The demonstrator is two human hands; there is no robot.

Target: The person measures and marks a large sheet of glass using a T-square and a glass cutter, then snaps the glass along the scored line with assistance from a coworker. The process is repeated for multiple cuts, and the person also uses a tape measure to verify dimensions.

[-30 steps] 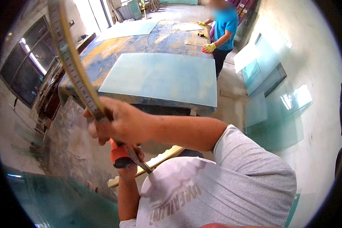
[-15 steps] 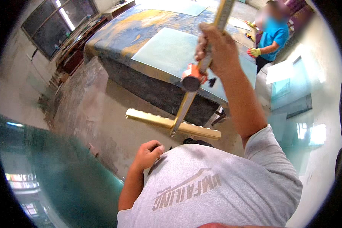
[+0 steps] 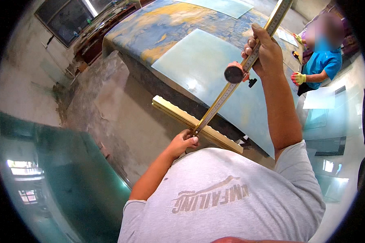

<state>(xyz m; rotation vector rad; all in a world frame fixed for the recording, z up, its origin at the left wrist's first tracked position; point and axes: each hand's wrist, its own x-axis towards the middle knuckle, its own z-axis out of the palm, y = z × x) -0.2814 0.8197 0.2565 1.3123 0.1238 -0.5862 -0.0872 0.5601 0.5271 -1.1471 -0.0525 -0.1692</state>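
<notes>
The right arm is stretched forward, and the right grip is closed, with its fingers curled. The left arm is held lower, and the left grip makes a pinch, its thumb pointing rightward.

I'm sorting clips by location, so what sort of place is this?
Probably a glass workshop: a pale glass sheet lies on the large covered table, a big greenish pane shows at the lower left, and the right hand grips a long graduated ruler.
</notes>
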